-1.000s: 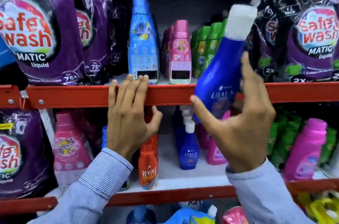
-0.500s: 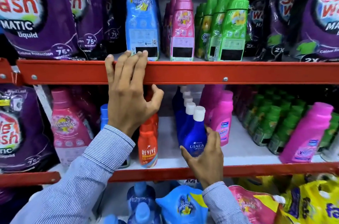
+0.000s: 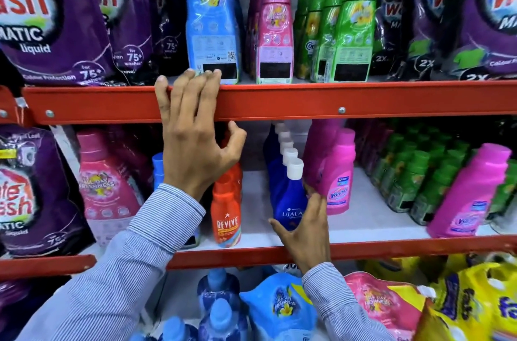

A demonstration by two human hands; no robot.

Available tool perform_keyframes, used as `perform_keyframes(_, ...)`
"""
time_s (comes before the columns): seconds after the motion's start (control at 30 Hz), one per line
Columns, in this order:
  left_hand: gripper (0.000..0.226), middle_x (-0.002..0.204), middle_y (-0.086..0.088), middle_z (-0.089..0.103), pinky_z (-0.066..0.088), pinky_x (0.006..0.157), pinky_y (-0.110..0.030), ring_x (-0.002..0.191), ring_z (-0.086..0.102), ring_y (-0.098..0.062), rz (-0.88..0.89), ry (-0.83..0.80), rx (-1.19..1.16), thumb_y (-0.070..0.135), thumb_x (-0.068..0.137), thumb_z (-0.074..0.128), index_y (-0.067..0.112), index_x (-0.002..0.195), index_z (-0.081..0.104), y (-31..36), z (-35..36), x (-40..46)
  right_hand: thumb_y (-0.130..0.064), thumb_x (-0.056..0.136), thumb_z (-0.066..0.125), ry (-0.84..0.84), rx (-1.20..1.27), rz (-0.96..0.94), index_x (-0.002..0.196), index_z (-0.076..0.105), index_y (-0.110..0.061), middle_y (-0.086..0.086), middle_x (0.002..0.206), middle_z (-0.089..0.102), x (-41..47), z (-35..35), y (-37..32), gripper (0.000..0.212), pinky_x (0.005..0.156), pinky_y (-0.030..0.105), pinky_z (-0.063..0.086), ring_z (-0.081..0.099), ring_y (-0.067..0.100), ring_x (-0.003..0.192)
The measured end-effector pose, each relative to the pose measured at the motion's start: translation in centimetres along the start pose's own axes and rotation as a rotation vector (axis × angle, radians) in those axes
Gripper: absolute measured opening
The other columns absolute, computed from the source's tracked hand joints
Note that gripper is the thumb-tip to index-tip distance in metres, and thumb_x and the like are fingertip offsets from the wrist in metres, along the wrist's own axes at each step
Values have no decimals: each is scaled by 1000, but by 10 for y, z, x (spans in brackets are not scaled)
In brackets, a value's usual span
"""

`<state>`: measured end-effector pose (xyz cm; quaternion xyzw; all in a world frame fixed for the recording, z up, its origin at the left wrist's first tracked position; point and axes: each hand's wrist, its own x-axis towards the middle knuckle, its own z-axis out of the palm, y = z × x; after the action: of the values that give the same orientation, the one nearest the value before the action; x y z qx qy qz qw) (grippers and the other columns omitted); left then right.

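Ujala bottle (image 3: pixel 289 202) seemingly touching right hand (image 3: pixel 306 231)

Right hand (image 3: pixel 307 231) no longer has the blue Ujala bottle (image 3: pixel 288 201) up in the air. 1 s ago it holds it tilted in front of the upper shelf rail (image 3: pixel 335 101), cap covering the green bottles (image 3: pixel 355 33). Now the bottle stands on the middle shelf (image 3: pixel 363 217), front of the blue row w/ white caps, just beside the pink Vanish bottle (image 3: pixel 335 181). Half a sec ago fingers wrap its base; now grip is loosened, thumb spread off to its left, fingers straighter at its right side. Green bottles fully in view again. Left hand (image 3: pixel 193 150): fingers flat on rail face 1 s ago, fingertips now hooked over its top edge.
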<state>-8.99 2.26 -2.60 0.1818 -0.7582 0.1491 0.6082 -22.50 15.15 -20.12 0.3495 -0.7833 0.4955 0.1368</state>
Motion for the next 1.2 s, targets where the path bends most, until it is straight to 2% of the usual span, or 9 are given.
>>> perform_keyframes(0.13, 71, 143, -16, 55, 16, 123, -64, 144, 39, -35, 13, -33, -73, 28, 79, 64, 2, 143, 47, 41, 7, 4, -50, 71, 78, 134, -34, -15, 139, 36, -15, 6, 138, 45, -9, -48, 28, 87, 100, 33, 44, 43, 23, 129)
perform_keyframes(0.27, 82, 160, -17, 35, 13, 124, -64, 152, 22, -40, -64, -52, -42, 32, 77, 65, 5, 149, 38, 38, 1, -13, -42, 82, 68, 183, -69, -85, 140, 40, -11, 9, 144, 45, -13, -65, 42, 72, 110, 19, 29, 42, 22, 133)
perform_keyframes(0.4, 73, 158, -20, 35, 23, 120, -65, 150, 26, -41, 9, -113, -127, 31, 78, 63, 6, 144, 48, 68, -7, -66, -34, 82, 65, 291, -84, -76, 135, 45, -7, 14, 140, 48, -10, -85, 57, 63, 112, 29, 31, 44, 28, 130)
perform_keyframes(0.53, 66, 154, -13, 46, 32, 117, -59, 146, 38, -32, 135, -341, -323, 29, 77, 61, 9, 140, 53, 120, 16, -123, -26, 78, 73, 504, -122, 61, 133, 43, -3, 20, 135, 47, -5, -120, 96, 66, 111, 42, 35, 42, 34, 128)
perform_keyframes(0.67, 63, 149, -8, 53, 34, 114, -50, 140, 48, -28, 141, -643, -397, 36, 79, 56, 11, 138, 55, 151, 44, -166, -24, 71, 81, 661, -105, 262, 136, 36, -5, 24, 136, 43, 6, -154, 137, 81, 110, 48, 35, 40, 40, 128)
perform_keyframes(0.83, 62, 142, -12, 59, 28, 114, -42, 133, 56, -29, 125, -858, -363, 38, 80, 52, 9, 134, 56, 159, 62, -201, -31, 68, 85, 540, -114, 444, 146, 22, 4, 32, 147, 34, 26, -187, 177, 107, 114, 46, 28, 32, 45, 138)
perform_keyframes(0.9, 62, 141, -12, 60, 29, 112, -41, 131, 58, -29, 108, -894, -332, 40, 80, 51, 9, 134, 57, 157, 64, -208, -34, 65, 87, 465, -148, 461, 145, 24, 8, 35, 145, 38, 35, -197, 190, 110, 113, 47, 31, 37, 46, 136)
perform_keyframes(1.07, 61, 139, -12, 63, 30, 113, -40, 129, 59, -29, 56, -933, -311, 40, 83, 48, 8, 134, 58, 151, 63, -219, -44, 58, 87, 418, -212, 450, 113, 57, -6, 24, 107, 69, 43, -205, 206, 74, 84, 46, 54, 66, 40, 97)
perform_keyframes(1.2, 62, 138, -10, 63, 18, 120, -28, 129, 59, -26, 31, -971, -291, 41, 83, 50, 8, 135, 57, 143, 58, -222, -49, 55, 85, 466, -207, 438, 111, 61, -11, 20, 103, 72, 43, -204, 203, 72, 81, 44, 55, 68, 38, 92)
